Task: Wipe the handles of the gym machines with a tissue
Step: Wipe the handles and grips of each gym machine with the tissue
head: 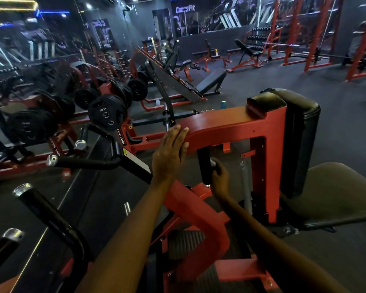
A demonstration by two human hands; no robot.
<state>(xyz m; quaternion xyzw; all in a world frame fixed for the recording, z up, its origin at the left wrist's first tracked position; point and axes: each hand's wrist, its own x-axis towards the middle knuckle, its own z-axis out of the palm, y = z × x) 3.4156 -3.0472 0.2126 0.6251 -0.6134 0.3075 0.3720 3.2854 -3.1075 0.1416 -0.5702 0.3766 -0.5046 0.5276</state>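
From the head view, my right hand (219, 175) was curled around a wad of tissue (213, 162), pressed against the black handle (203, 168) that hung upright under the red frame (230, 121). My left hand (170, 149) lay flat and empty on the frame's bend, just beside and above the handle.

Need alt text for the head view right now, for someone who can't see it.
The right hand presses a tissue against a black vertical handle under a red machine frame, while the left hand rests flat on that frame.
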